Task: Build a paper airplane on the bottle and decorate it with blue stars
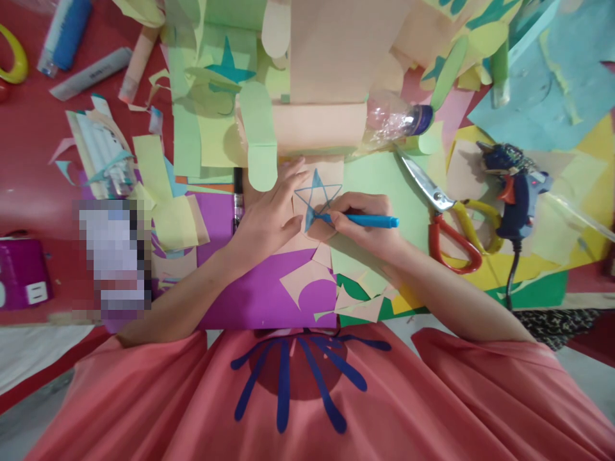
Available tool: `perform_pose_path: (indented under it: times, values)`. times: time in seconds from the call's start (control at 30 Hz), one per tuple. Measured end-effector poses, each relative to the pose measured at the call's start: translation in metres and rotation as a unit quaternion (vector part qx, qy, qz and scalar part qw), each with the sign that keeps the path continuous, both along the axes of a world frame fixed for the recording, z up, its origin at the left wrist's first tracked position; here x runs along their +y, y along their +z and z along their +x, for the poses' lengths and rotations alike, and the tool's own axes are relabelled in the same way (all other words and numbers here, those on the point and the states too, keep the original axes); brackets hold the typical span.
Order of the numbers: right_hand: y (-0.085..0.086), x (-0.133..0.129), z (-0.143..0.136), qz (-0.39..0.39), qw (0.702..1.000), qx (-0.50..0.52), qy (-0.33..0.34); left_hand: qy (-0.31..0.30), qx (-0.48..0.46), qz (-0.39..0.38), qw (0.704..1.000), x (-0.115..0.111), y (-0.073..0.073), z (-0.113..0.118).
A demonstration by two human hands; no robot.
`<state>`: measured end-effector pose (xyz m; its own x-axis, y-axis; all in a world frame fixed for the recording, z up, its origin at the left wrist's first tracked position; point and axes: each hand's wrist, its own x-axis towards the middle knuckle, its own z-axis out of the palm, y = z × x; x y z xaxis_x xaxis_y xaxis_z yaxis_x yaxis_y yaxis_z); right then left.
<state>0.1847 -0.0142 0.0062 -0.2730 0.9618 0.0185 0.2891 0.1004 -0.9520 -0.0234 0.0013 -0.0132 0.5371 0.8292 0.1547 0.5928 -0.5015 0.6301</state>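
A blue marker (pixel 375 221) is gripped in my right hand (pixel 365 218), its tip on the lower part of a star (pixel 316 186). The star is outlined in blue on a small peach paper (pixel 331 168), and two of its points are coloured in. My left hand (pixel 271 214) lies open and flat at the left edge of that paper, fingers stretched out and thumb near the star. A black marker (pixel 237 198) lies just left of this hand. Under the work are purple paper (pixel 235 288) and pale green paper (pixel 379 182).
To the right lie scissors (pixel 444 205) with red and yellow handles and a blue glue gun (pixel 519 198) with its cord. A plastic bottle (pixel 394 118) wrapped in peach paper lies ahead. Markers (pixel 91 73), paper scraps (pixel 312 285) and a blurred-out rectangular object (pixel 115 250) are around the left and front.
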Motion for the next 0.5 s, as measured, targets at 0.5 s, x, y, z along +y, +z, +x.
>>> perform_pose_path:
  times: [0.5]
  values:
    - [0.0016, 0.0001, -0.0001, -0.016, 0.999, 0.0, -0.035, 0.001, 0.017, 0.008, 1.0, -0.0007, 0.0018, 0.0022]
